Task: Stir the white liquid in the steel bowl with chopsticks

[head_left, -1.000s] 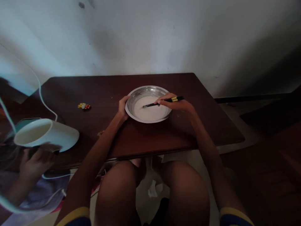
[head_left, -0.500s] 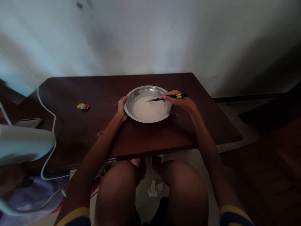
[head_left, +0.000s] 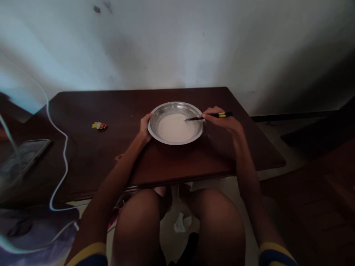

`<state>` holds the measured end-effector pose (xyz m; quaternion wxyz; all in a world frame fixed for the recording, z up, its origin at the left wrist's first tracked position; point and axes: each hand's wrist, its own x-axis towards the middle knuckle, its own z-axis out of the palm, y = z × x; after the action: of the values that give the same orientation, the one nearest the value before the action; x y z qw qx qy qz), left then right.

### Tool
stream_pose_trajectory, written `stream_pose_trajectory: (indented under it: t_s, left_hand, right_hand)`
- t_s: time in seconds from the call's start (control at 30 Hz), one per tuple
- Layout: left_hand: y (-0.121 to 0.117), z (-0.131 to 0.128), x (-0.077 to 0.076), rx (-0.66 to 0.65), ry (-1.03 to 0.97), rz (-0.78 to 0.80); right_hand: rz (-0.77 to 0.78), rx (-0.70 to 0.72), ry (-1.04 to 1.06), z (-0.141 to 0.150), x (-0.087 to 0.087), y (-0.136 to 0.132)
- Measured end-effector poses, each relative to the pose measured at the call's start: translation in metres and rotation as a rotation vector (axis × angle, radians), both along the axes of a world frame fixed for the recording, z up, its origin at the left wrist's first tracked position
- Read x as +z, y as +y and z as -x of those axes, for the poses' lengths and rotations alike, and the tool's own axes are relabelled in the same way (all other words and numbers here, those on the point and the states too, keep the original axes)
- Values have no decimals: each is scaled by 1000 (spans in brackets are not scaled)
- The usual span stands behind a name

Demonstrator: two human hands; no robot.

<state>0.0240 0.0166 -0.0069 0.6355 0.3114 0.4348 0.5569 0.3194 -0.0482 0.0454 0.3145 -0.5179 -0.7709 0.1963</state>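
Observation:
A round steel bowl (head_left: 166,109) holding a white liquid (head_left: 174,128) rests on the dark wooden table (head_left: 116,111) in front of me. My left hand (head_left: 144,127) grips the bowl's left rim. My right hand (head_left: 222,120) is closed on a pair of black chopsticks with yellow bands (head_left: 213,116), at the bowl's right rim. The chopstick tips reach over the right part of the liquid.
A small red and yellow toy (head_left: 99,126) lies left of the bowl. A phone (head_left: 26,157) with a white cable (head_left: 59,147) lies near the table's left edge. A pale wall (head_left: 177,44) backs the table. My knees (head_left: 180,225) sit below its front edge.
My right hand has drawn the chopsticks from the bowl's middle toward its right rim. The white cup and another person's hand at the left have left the view.

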Motion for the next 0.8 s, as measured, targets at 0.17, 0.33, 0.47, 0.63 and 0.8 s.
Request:
stream_pose_trajectory:
  t_s: [0.17, 0.33, 0.47, 0.63, 0.8]
  left_hand:
    - [-1, 0, 0, -13, -11, -4]
    - [-1, 0, 1, -8, -7, 11]
    - [-1, 1, 1, -3, -4, 11]
    - [-1, 0, 1, -4, -11, 7]
    - [-2, 0, 2, 18, -5, -5]
  right_hand:
    - [75, 304, -14, 5, 8, -11]
    - [50, 165, -9, 34, -2, 14]
    - [18, 104, -38, 9, -1, 1]
    - [82, 316, 5, 30, 1, -3]
    - [39, 56, 12, 22, -1, 11]
